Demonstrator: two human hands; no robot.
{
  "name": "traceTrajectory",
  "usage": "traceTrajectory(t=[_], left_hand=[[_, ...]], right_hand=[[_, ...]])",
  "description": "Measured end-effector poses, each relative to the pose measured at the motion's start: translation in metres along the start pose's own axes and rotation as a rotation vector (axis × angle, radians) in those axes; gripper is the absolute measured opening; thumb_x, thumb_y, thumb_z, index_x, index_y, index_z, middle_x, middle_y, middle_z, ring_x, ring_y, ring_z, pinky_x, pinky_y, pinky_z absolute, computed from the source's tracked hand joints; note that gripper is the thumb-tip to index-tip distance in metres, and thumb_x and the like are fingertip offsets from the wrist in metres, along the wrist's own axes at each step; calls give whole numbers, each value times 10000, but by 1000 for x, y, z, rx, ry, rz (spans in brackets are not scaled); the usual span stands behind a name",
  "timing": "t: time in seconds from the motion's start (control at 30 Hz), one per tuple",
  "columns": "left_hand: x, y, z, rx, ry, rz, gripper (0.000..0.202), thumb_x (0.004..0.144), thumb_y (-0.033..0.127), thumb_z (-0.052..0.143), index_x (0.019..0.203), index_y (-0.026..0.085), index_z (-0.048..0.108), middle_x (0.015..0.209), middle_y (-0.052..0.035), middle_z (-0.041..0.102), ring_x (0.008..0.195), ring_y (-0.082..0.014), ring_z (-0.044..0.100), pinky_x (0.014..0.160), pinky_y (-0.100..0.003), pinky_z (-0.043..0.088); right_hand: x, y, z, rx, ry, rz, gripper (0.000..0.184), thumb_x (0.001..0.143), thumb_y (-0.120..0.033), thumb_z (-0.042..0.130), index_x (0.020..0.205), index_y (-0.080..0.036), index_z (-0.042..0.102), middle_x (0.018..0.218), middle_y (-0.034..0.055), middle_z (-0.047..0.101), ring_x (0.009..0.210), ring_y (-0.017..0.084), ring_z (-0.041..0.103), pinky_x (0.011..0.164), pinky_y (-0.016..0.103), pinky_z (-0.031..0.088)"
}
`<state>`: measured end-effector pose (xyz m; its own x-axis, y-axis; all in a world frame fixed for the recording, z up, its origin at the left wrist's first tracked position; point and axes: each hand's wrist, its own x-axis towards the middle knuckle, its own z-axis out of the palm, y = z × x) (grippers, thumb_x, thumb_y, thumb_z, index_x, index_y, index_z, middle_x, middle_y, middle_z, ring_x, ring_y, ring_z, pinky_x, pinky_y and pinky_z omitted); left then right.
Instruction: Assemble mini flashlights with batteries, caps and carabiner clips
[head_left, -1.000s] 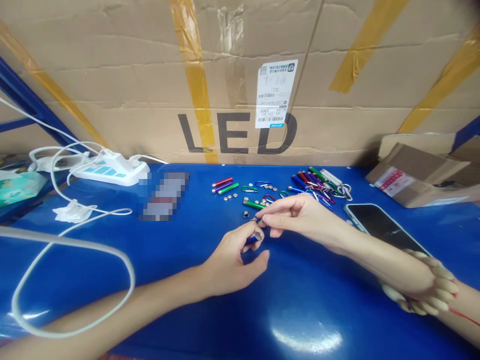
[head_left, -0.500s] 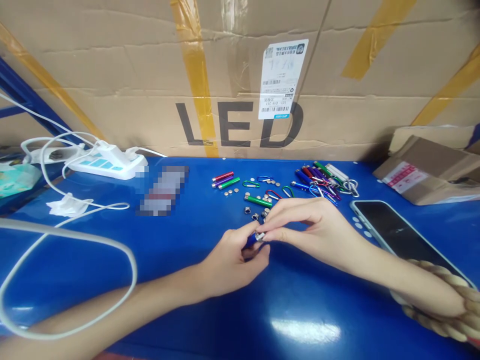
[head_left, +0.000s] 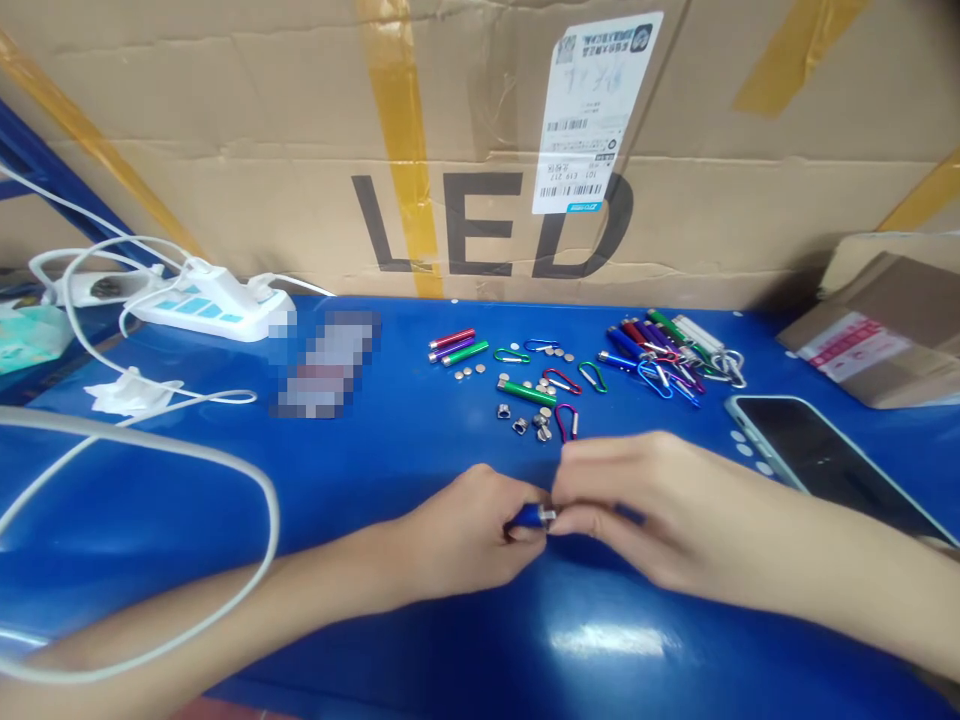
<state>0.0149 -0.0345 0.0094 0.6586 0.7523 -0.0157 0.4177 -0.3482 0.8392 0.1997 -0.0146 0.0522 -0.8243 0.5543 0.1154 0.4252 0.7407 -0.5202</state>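
Observation:
My left hand [head_left: 469, 535] is closed around a small blue flashlight tube [head_left: 528, 516], most of which its fingers cover. The tube's silver end sticks out to the right. There the thumb and fingers of my right hand [head_left: 645, 500] pinch it, and what lies between the fingertips is partly hidden and blurred. Just beyond the hands lie a green tube [head_left: 528, 392], several small silver metal caps [head_left: 520, 427], button cells [head_left: 545, 413] and a dark pink carabiner [head_left: 567, 422].
Further back are red, purple and green tubes [head_left: 459, 347], more carabiners [head_left: 511, 356] and a pile of coloured flashlights [head_left: 660, 345]. A phone [head_left: 832, 460] and a carton [head_left: 874, 325] lie right; a power strip [head_left: 214, 305] and white cable [head_left: 187, 450] left.
Both hands have moved slightly down and to the right in the view with the blue flashlight tube, which now lies more level. The right hand still pinches its end. The view has shifted.

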Motion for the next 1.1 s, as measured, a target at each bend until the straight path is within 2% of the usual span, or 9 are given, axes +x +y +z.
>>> traceTrajectory(t=[0.07, 0.17, 0.37, 0.47, 0.57, 0.67, 0.83, 0.97, 1.1], left_hand=[[-1, 1, 1, 64, -38, 4, 256, 690, 23, 442, 515, 164, 317, 466, 78, 269, 444, -48, 218, 437, -179, 209], [-2, 1, 6, 203, -20, -26, 205, 650, -10, 449, 557, 169, 413, 486, 58, 419, 446, -66, 360, 462, -186, 253], [-5, -1, 11, 426, -53, 24, 181, 636, 6, 494, 596, 178, 456, 566, 6, 595, 510, -130, 539, 454, -199, 271], [-6, -2, 10, 443, -37, 70, 160, 702, 30, 487, 628, 172, 487, 577, -5, 615, 509, -131, 559, 451, -201, 280], [-6, -1, 9, 424, -37, 126, 191, 793, 78, 461, 631, 165, 513, 587, -17, 633, 501, -123, 569, 455, -200, 292], [-6, 0, 7, 351, -43, 136, 219, 804, 92, 467, 605, 161, 524, 587, -21, 641, 520, -119, 585, 466, -186, 315], [-3, -1, 7, 174, -5, 35, 202, 714, 26, 455, 587, 167, 523, 577, 7, 609, 515, -97, 538, 497, -178, 333], [-1, -4, 8, 92, 149, 15, 266, 701, 35, 440, 497, 168, 333, 461, 72, 311, 442, -55, 246, 465, -194, 220], [1, -7, 10, 48, 222, 73, 321, 716, 44, 427, 510, 168, 213, 493, 78, 212, 496, -64, 148, 475, -209, 185]], right_hand=[[-5, -5, 3, -198, -61, -68, 203, 808, -90, 485, 690, -212, 597, 649, 7, 618, 519, 117, 569, 458, 260, 378], [-11, -12, 12, -376, -8, -151, 221, 668, -8, 499, 668, -214, 580, 615, 4, 605, 475, 131, 544, 420, 292, 331], [-16, -23, 31, -429, 52, -115, 260, 556, -16, 514, 674, -230, 603, 621, 18, 643, 511, 150, 549, 442, 288, 353], [-14, -25, 29, -152, -25, 91, 214, 671, -45, 494, 699, -222, 611, 657, 15, 658, 512, 139, 561, 454, 266, 370], [-8, -25, 17, 358, -295, 370, 283, 862, -214, 430, 610, -197, 559, 549, -11, 578, 429, 90, 513, 421, 207, 378], [-3, -24, 4, 654, -465, 528, 360, 885, -334, 448, 584, -167, 552, 487, -33, 491, 361, 52, 443, 395, 174, 370], [0, -17, -3, 590, -335, 527, 311, 803, -418, 595, 623, -165, 602, 467, -47, 475, 368, 50, 415, 376, 167, 333], [2, -1, -15, 489, -201, 439, 320, 757, -462, 634, 611, -180, 592, 465, -51, 499, 385, 61, 469, 397, 172, 352], [6, 22, -33, 56, 96, 425, 338, 800, -502, 564, 688, -196, 652, 533, -25, 585, 444, 91, 537, 458, 206, 394]])
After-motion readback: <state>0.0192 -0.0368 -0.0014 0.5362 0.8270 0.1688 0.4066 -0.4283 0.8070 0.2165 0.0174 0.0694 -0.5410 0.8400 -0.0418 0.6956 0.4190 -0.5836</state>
